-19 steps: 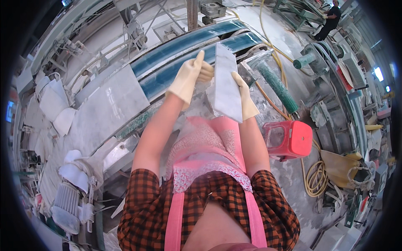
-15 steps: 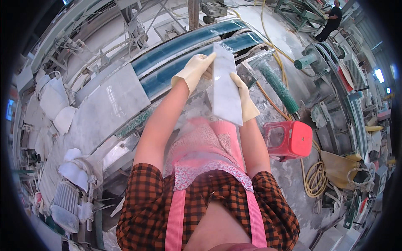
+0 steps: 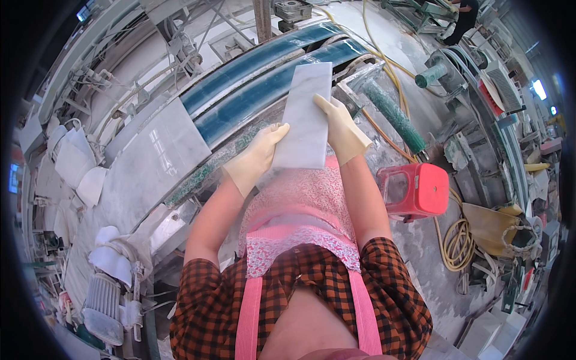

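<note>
Between my hands I hold a pale grey-white stone tile, long and rectangular, tilted a little with its far end to the right. My left hand, in a cream rubber glove, grips the tile's lower left edge, thumb on the face. The right hand, gloved alike, clasps the right edge higher up with its thumb on the face. On both hands the fingers behind the tile are hidden. Beyond the tile run blue conveyor belts, and a large glossy stone slab lies at their left end.
A red plastic stool stands to my right. Near it are a green roller, a coiled yellow hose and several hoses across the dusty floor. A motor sits at lower left. Another person stands far right.
The tile has turned its face more toward me and leans the other way. My left hand has slid from the far left edge down to the near left; my right hand has moved slightly up and left.
</note>
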`<state>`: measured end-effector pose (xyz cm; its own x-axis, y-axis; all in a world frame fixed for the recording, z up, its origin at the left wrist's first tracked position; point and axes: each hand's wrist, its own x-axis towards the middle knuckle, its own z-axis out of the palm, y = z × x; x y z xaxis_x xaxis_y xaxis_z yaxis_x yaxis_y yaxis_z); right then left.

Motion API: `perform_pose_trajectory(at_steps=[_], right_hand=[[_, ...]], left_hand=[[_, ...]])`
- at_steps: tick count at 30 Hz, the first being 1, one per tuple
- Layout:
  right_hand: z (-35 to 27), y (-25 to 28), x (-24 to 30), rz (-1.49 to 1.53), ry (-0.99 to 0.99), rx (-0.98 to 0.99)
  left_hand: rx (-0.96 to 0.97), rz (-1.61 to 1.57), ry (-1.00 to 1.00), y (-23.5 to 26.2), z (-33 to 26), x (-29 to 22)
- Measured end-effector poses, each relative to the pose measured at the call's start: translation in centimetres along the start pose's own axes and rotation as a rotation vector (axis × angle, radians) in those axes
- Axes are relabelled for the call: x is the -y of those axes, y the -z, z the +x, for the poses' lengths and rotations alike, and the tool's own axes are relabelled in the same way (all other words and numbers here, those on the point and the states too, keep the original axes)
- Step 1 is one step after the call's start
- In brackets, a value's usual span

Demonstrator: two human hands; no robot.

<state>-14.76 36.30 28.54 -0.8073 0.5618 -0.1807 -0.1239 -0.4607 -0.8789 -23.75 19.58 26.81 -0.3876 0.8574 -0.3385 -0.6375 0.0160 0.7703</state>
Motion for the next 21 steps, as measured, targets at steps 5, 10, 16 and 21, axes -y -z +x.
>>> perform_pose_trajectory(at_steps=[5, 10, 16, 21], right_hand=[[0.3, -1.3, 0.3, -0.051, -0.035, 0.071], [0.1, -2.2, 0.1, -0.104, 0.011, 0.194], [-0.2, -3.0, 1.3, -0.206, 0.050, 0.274], [-1.5, -3.4, 2.8, -0.413, 0.099, 0.184]], left_hand=[[-0.091, -0.153, -0.024, 0.4, -0.1, 0.9], [-0.146, -0.338, 0.019, 0.8, -0.1, 0.8], [-0.109, -0.270, -0.016, 0.7, 0.0, 0.8], [-0.107, -0.335, 0.037, 0.2, 0.5, 1.0]])
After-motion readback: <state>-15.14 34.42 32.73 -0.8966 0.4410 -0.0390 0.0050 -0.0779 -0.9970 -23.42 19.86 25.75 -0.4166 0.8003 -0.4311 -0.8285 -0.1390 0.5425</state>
